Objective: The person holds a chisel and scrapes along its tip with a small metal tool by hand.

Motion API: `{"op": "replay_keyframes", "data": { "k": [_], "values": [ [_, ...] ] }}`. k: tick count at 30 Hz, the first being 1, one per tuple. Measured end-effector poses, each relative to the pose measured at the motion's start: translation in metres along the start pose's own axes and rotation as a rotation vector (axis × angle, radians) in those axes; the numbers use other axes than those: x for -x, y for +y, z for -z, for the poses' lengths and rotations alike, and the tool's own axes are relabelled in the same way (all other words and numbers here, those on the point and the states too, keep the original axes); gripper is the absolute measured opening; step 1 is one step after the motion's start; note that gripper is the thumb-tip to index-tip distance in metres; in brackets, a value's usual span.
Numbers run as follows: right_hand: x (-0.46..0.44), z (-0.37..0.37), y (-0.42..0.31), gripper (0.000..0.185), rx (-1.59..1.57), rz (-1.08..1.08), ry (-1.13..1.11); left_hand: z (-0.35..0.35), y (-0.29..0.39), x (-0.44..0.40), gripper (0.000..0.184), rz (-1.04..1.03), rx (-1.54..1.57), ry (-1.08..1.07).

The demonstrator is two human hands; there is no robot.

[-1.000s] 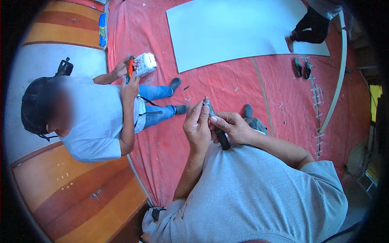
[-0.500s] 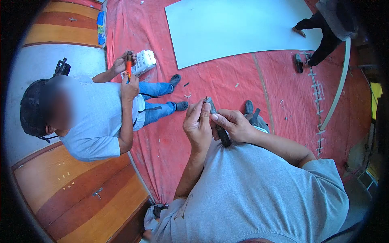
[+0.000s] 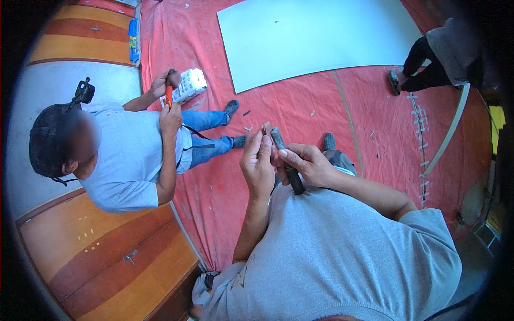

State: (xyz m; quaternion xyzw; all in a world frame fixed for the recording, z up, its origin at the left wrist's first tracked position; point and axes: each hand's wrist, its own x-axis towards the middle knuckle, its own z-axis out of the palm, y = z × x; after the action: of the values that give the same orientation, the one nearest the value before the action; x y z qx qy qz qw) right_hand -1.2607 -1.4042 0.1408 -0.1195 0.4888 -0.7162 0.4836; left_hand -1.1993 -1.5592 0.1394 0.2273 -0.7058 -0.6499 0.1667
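My right hand [image 3: 310, 165] is closed round the middle of a stubby tool with a grey, worn upper end [image 3: 277, 138] and a black cylindrical lower end [image 3: 295, 182]. The tool is held tilted, close in front of my grey shirt; its exact kind does not show. Just left of it, my left hand [image 3: 258, 166] pinches a small thin piece [image 3: 265, 128] between thumb and fingers. This piece is too small to identify. Its tip stands beside the tool's grey end, with a narrow gap between them.
On my left a person [image 3: 128, 155] holds a red-orange tool [image 3: 169, 95] near a white wrapped pack [image 3: 191, 85]. A large white sheet [image 3: 316, 40] lies on the red floor covering [image 3: 214, 230]. Another person [image 3: 444, 53] bends beside a long pale strip [image 3: 452, 128]. Wooden cupboards [image 3: 107, 251] stand at left.
My left fingers have moved off the tool's grey end, slightly left, with the small piece pinched in them. The person at the far right has shifted and bent lower.
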Motion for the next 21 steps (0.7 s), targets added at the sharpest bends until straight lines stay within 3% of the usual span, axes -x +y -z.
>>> {"op": "replay_keyframes", "data": {
  "k": [6,14,21],
  "values": [
    [0.001,0.001,0.002,0.043,0.043,0.002,0.0,-0.008,0.003,0.001,0.036,0.039,0.116,0.037],
    [0.002,0.001,0.007,0.044,-0.023,-0.002,-0.029,0.0,0.011,0.006,0.035,0.19,0.29,-0.085],
    [0.002,-0.001,0.008,0.044,-0.031,-0.012,-0.031,0.008,0.003,0.007,0.035,0.112,0.198,-0.12]
  ]
}}
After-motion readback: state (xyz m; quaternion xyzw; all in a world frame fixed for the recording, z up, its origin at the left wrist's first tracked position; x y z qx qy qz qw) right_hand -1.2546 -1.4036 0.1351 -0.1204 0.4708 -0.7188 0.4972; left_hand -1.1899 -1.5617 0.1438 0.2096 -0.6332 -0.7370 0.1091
